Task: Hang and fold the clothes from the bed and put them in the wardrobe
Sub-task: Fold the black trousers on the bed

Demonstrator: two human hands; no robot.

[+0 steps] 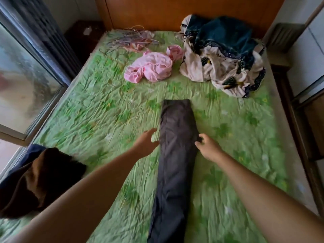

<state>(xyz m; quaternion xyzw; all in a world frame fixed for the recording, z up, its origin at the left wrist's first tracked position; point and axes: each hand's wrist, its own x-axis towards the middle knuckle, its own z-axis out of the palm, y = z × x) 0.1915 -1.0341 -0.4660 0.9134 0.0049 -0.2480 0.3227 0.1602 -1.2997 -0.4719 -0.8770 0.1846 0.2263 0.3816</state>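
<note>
Forearms fill the bottom of the frame, both reaching out over the bed (87,106). Dark grey trousers (177,155) lie between them, legs stacked into one long strip running from the near edge toward mid-bed, flat on the green floral sheet.

Left hand (146,143): fingers spread wide, at the strip's left edge, touching or just beside it; holding nothing. Right hand (208,148): fingers curled at the right edge, looks like a pinch on the fabric, but blur makes it hard to confirm a real grip.

Outward from there:
- pink garment (152,67), crumpled, mid-bed beyond the trousers
- heap of dark teal and cream patterned clothes (222,55), near the headboard on the right
- loose hangers (133,39), piled by the headboard on the left
- brown and navy clothes (38,176) at the near left corner; can't tell if folded

Progress, my read: early. Trousers folded lengthwise only, cross-folds not yet done. Pink garment and the patterned heap untouched, hangers unused. Wardrobe not clearly in view, so nothing can be confirmed stored. Most of the job is left.
</note>
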